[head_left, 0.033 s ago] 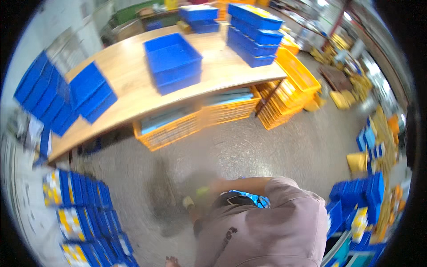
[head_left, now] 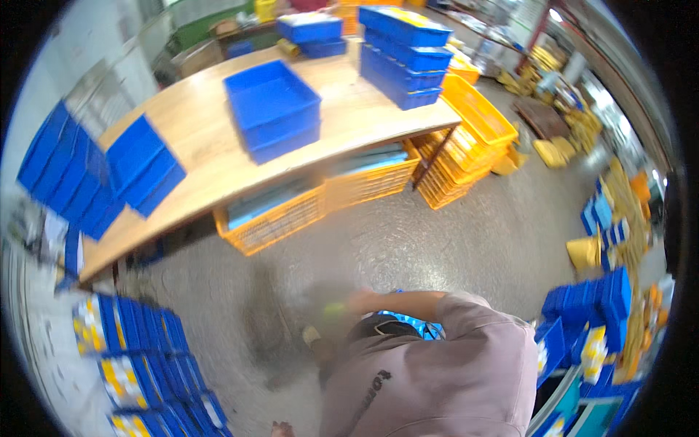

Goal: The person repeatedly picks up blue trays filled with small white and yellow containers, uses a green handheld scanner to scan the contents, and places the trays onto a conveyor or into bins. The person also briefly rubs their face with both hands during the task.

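My right arm reaches left across the front of my pink shirt [head_left: 451,364]. At its end my right hand [head_left: 360,300] is smeared by motion, so its fingers cannot be made out. Just beyond that hand a blurred yellow-green patch [head_left: 333,313] shows low over the floor; its kind is unclear. At the lower edge only part of my left hand [head_left: 282,430] shows, fingers slightly apart and nothing visible in them. Below my right forearm lies a bright blue patterned piece [head_left: 415,325] beside dark cloth [head_left: 382,328].
A wooden table [head_left: 196,138] ahead bears blue bins [head_left: 273,102] and stacked blue boxes [head_left: 404,62]. Orange crates [head_left: 273,222] sit under it, and yellow crates [head_left: 473,116] stand at its right end. Blue bin stacks [head_left: 145,328] flank me on the left, with more blue bins [head_left: 590,306] right.
The view has turned slightly, so the table's things sit a little further left and the left stacks lower. Someone in red now shows behind the table. My hands have barely moved.
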Motion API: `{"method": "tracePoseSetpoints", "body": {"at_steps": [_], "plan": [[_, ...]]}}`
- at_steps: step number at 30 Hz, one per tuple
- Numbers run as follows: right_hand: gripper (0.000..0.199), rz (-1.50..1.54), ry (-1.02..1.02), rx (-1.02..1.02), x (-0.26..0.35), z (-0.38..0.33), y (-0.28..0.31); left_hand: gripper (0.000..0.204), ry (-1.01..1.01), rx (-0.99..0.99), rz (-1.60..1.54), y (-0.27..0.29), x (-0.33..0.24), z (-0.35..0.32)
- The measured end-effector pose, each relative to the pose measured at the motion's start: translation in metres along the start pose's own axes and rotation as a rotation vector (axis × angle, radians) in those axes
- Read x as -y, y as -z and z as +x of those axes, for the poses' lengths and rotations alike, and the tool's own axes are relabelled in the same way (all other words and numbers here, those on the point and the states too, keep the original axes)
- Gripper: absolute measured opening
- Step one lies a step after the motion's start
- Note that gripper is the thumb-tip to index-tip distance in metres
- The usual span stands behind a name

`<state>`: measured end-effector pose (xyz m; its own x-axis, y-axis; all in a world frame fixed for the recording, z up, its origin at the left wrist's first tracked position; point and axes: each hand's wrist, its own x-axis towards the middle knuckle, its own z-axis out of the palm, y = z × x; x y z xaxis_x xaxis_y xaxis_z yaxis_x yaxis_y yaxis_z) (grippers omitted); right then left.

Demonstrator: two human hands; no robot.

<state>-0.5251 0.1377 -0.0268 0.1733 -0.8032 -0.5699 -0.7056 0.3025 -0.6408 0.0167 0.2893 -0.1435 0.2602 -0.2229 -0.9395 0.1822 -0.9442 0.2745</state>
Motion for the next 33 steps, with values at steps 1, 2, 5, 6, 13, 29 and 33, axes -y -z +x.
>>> {"method": "tracePoseSetpoints", "body": {"at_steps": [1, 2, 5, 6, 13, 29, 33], "plan": [[0.045, -0.112, -0.069, -0.07, 0.008, -0.002, 0.02, 0.051, -0.006, 0.006, 0.07, -0.004, -0.043, 0.016], [0.045, -0.202, -0.083, -0.154, 0.015, -0.003, 0.04, 0.052, -0.018, 0.01, 0.135, -0.015, -0.087, 0.031], [0.061, -0.05, -0.289, -0.246, 0.003, -0.028, 0.084, 0.054, -0.083, 0.056, 0.319, -0.087, -0.2, 0.052], [0.061, 0.05, -0.331, -0.303, -0.005, -0.035, 0.092, 0.054, -0.112, 0.098, 0.378, -0.125, -0.233, 0.054], [0.062, 0.04, -0.46, -0.553, -0.112, -0.073, 0.167, 0.057, -0.43, 0.74, 0.711, -0.519, -0.35, -0.083], [0.059, 0.478, -0.661, -0.913, -0.442, -0.127, 0.472, 0.075, -0.246, 1.443, -0.178, -1.344, -0.487, -0.704], [0.056, 0.603, -0.654, -0.961, -0.473, -0.147, 0.488, 0.064, -0.334, 1.125, -0.283, -1.397, -0.5, -0.723]]}}
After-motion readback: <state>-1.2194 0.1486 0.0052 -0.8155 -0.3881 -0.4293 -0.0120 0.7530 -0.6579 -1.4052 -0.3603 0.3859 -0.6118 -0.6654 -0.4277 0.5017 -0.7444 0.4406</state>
